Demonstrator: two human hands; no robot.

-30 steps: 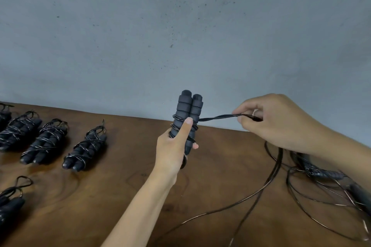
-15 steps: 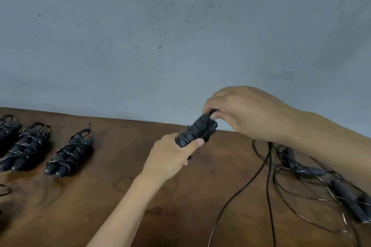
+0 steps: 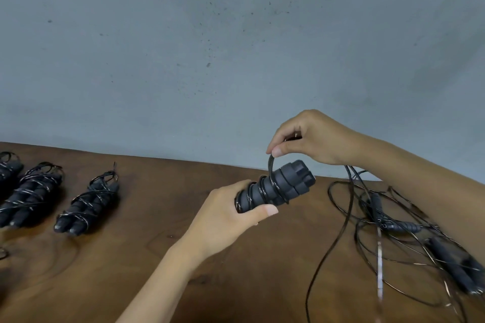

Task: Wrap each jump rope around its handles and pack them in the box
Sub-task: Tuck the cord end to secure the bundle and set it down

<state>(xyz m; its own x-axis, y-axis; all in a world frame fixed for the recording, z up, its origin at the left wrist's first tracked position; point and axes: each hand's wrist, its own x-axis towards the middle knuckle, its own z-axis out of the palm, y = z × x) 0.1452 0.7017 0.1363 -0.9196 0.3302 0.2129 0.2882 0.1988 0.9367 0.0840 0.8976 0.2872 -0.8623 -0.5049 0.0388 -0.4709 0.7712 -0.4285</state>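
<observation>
My left hand (image 3: 231, 217) grips the lower end of a pair of black ribbed jump rope handles (image 3: 286, 185), tilted up to the right above the table. A few turns of thin black rope circle the handles. My right hand (image 3: 309, 136) pinches the rope (image 3: 270, 165) just above the handles, and the loose length (image 3: 338, 223) trails down to the table. No box is in view.
Three wrapped jump ropes lie at the left on the brown wooden table (image 3: 147, 257), the nearest one (image 3: 86, 204) beside another (image 3: 31, 196). A tangle of unwrapped ropes and handles (image 3: 409, 228) lies at the right under my right forearm. A grey wall stands behind.
The handles have tipped from upright to slanting right. My right hand moved in from the right, carried the rope over the handle tops, and now holds it just above them.
</observation>
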